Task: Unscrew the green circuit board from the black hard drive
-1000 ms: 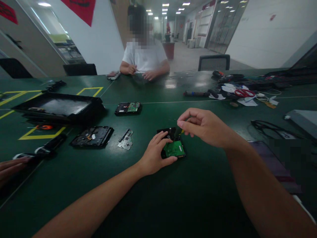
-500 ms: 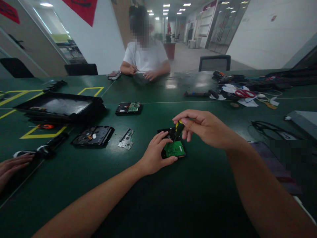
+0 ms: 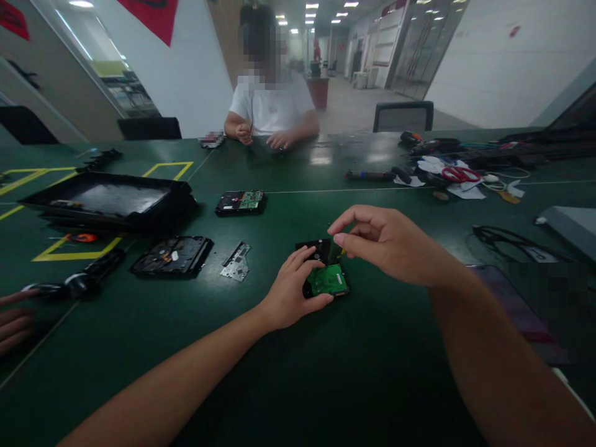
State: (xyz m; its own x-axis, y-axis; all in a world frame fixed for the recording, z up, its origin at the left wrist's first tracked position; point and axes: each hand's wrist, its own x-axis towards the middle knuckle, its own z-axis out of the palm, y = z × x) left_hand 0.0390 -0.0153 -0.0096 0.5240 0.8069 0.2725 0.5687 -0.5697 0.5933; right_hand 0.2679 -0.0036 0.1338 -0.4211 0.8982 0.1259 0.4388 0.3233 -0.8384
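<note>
My left hand [image 3: 294, 287] rests on a hard drive [image 3: 316, 250], its fingers and thumb spread around the drive's near left side and closed on it. A green circuit board [image 3: 329, 280] covers the near part of the drive. Above the drive's right side is my right hand [image 3: 379, 242], thumb and forefinger close together. Under its fingers shows a bit of a yellow and dark screwdriver [image 3: 342, 252]; most of it, and the exact grip, is hidden. To the left lie a loose circuit board [image 3: 236, 262], an opened hard drive [image 3: 172, 256] and another hard drive [image 3: 240, 202].
A black tray [image 3: 107, 202] stands at the left, near an orange tool [image 3: 84, 238]. A co-worker's hand [image 3: 16, 323] touches a black device there. Across the table sits a person in white [image 3: 274, 108]. Cables [image 3: 516, 242] and a tablet-like device [image 3: 507, 304] lie right.
The screwdriver's yellow part, earlier upright between my right fingers, now shows lower and mostly behind the hand. My left hand stays on the drive. The co-worker's hand at left has shifted.
</note>
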